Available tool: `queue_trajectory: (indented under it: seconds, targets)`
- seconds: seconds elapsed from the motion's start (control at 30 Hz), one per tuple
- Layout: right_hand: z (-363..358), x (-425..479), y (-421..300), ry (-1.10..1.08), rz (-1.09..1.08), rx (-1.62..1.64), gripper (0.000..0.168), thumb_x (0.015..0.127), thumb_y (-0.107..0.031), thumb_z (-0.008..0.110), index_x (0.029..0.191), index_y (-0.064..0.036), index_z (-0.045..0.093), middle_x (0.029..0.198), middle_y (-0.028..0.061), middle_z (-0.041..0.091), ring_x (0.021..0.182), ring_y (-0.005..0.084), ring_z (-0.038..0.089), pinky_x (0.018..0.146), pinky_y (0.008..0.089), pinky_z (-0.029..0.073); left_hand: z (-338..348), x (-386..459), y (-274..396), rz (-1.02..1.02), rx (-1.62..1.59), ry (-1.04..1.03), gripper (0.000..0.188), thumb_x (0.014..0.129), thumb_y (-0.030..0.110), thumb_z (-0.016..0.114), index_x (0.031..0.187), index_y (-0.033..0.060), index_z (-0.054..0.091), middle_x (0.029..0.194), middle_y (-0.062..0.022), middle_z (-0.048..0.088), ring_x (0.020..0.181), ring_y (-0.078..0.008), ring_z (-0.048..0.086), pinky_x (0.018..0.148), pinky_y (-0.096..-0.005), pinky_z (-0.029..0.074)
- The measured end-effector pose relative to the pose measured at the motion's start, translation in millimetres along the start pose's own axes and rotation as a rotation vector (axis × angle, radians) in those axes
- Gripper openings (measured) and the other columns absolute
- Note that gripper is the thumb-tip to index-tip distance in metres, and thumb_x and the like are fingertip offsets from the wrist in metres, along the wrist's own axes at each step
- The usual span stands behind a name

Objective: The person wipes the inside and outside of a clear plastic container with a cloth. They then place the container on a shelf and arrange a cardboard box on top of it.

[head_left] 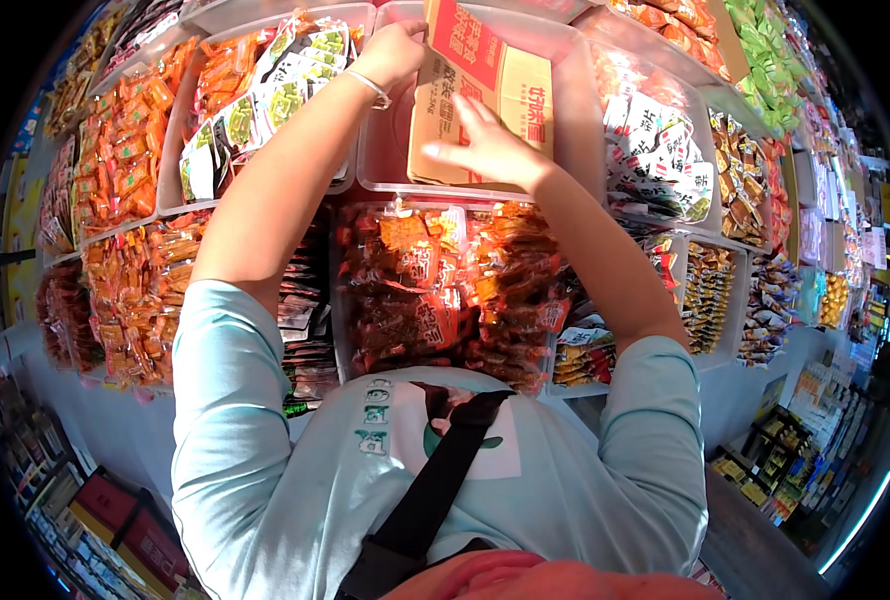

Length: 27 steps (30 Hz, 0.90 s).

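Observation:
A printed cardboard box point(523, 82) lies inside a clear plastic bin point(574, 90) at the top middle of the head view. My left hand point(392, 54) is at the box's upper left edge, its fingertips bent against the cardboard and partly hidden; whether they grip it I cannot tell. Over the lower part of the box is my right hand point(493, 146), fingers spread and holding nothing. A bin of red packaged snacks point(430, 277) stands between my body and the box.
At the left are bins of orange-wrapped snacks point(126, 142) and white-and-green packets point(283, 90). White printed packets point(655, 157) fill a bin on the right, with brown-and-gold packets point(737, 172) beyond. Stocked shelves point(812, 427) stand at the lower right.

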State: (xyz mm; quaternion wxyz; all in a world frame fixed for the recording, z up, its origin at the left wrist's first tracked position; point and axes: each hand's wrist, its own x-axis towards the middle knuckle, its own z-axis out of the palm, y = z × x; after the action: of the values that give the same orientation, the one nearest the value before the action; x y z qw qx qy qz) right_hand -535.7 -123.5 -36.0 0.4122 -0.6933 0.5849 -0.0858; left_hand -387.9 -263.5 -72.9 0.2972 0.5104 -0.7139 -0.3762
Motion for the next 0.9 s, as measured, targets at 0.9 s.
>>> queue_trajectory:
  seconds: [0.9]
  targets:
    - [20, -56, 5, 0.682, -0.356, -0.411, 0.078, 0.064, -0.022, 0.067, 0.128, -0.003, 0.026, 0.103, 0.016, 0.045, 0.094, 0.0312, 0.048, 0.082, 0.037, 0.04, -7, -33, 44, -0.263, -0.419, -0.038, 0.103, 0.058, 0.056, 0.069, 0.125, -0.0052, 0.019, 0.107, -0.023, 0.049, 0.097, -0.0268, 0.053, 0.078, -0.0345, 0.046]
